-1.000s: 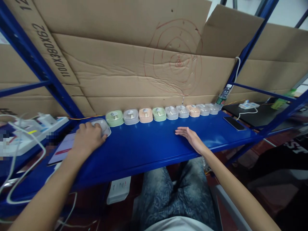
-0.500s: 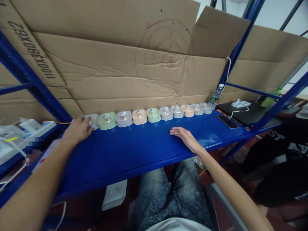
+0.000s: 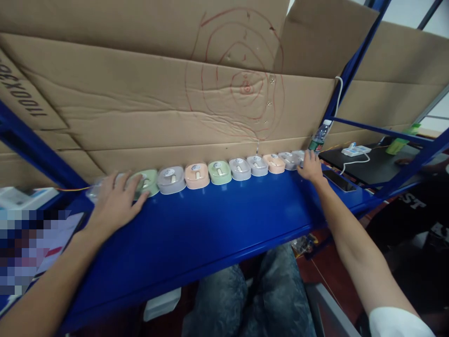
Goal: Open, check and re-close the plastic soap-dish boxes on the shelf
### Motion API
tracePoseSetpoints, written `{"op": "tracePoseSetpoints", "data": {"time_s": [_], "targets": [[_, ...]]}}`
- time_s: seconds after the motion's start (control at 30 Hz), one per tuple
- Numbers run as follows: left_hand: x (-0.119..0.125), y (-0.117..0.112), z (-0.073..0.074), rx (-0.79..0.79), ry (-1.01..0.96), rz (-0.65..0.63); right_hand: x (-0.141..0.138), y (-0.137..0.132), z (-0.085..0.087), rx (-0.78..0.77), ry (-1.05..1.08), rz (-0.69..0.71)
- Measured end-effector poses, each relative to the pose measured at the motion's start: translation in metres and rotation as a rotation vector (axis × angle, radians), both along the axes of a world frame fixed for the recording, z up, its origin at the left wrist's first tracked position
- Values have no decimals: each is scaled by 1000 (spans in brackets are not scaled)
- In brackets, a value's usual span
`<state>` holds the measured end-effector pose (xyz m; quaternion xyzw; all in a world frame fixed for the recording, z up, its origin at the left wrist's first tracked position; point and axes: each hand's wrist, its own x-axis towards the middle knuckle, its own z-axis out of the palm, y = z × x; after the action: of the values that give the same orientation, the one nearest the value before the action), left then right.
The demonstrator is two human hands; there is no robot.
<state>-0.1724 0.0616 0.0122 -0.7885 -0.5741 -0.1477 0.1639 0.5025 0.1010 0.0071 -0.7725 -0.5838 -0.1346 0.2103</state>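
Note:
A row of several small rounded cases, green, grey and peach, lines the back of a blue metal shelf against cardboard. My left hand lies flat with fingers spread at the row's left end, touching a green case and a clear one beside it. My right hand reaches to the row's right end, its fingers against the last grey case; whether it grips it is hidden.
A black phone lies on the shelf right of my right hand. A plastic bottle stands by the blue upright. A white power strip and a green cup sit on the black surface beyond. Papers lie at far left.
My right hand has moved from the shelf's middle to the row's right end. My left hand set the clear case at the left end and now rests flat there.

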Motion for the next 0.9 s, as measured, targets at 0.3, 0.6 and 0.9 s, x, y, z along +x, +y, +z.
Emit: {"op": "tracePoseSetpoints", "data": {"time_s": [0.3, 0.6, 0.9], "targets": [[-11, 5, -21, 50, 176, 97, 42, 20, -26, -112, -162, -62], [-4, 2, -15, 50, 163, 88, 25, -11, -17, -12, -190, -59], [-1, -3, -11, 47, 113, 61, -34, -84, -10, 14, -169, -9]]}}
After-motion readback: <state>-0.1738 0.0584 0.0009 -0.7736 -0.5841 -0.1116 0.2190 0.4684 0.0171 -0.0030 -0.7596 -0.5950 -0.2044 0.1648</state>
